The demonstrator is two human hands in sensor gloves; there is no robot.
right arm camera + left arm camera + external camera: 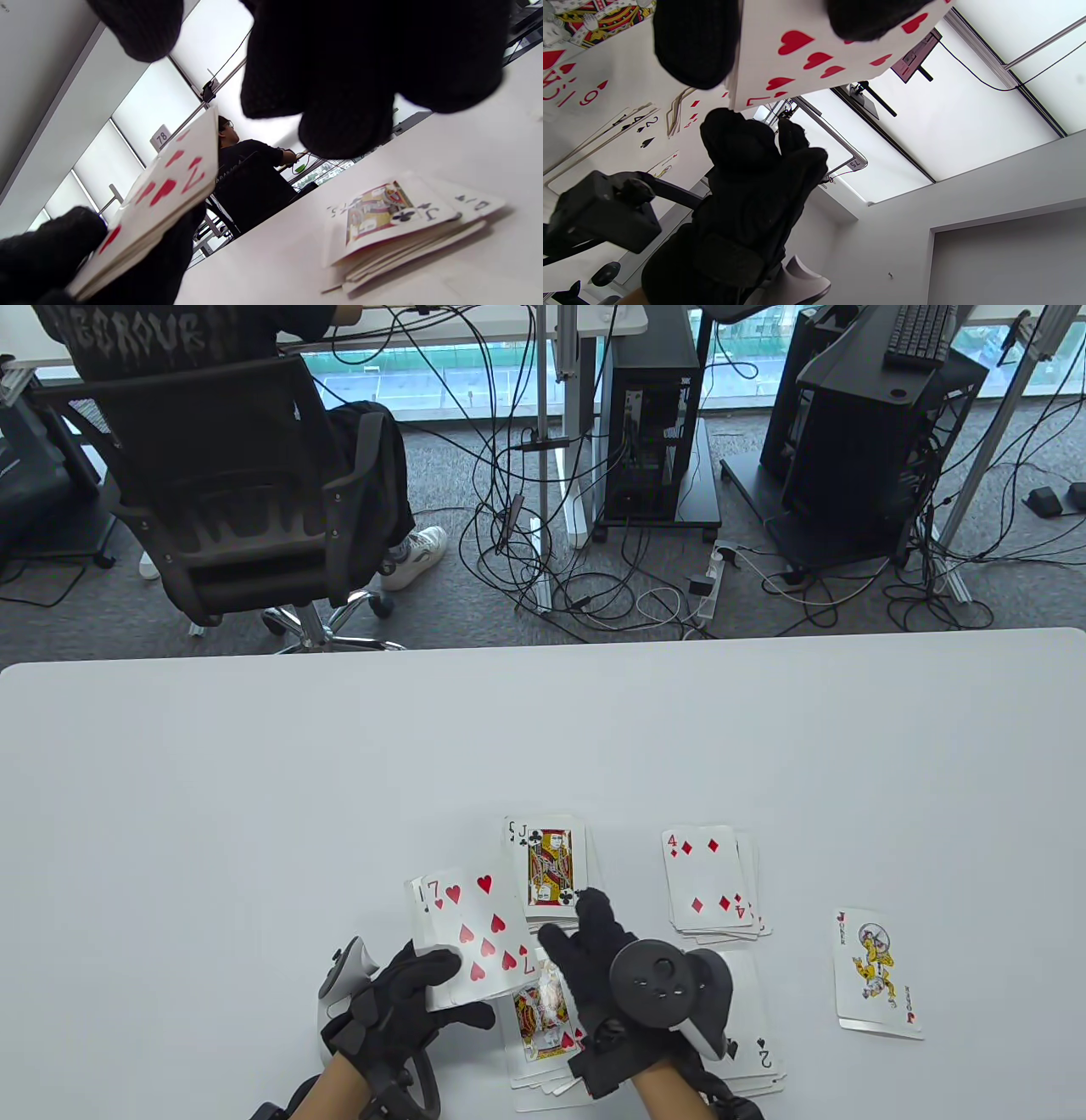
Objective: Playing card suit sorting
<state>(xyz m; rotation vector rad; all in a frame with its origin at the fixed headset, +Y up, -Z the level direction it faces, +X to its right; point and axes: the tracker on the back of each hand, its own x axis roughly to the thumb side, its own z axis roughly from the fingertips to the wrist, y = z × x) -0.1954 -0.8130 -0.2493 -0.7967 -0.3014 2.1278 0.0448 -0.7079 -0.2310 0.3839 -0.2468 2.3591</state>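
Left hand (407, 993) gripped the unsorted deck (467, 942) off the counter (254, 780), thumb across the face-up 7 of hearts (479, 933), fingers curled under the stack. Right hand (594, 950) hovered just right of the deck, fingers loosely extended toward the clubs pile (551, 865), holding nothing visible; tips sat over the near edge of that pile, contact unclear. Sorted piles lay on the counter: clubs pile topped by a jack, diamonds pile (708, 882) topped by a 4, hearts pile (543, 1027) under the hands with a king showing, spades pile (759, 1052) with a 2 showing, joker (878, 971) lying apart to the right. Cards looked thin, light, slick, bendy; top card likely slides off easily, best taken by pinching a free corner or long edge, thumb on the face. Next probably the 7 goes to the hearts pile; risk of dragging two cards together
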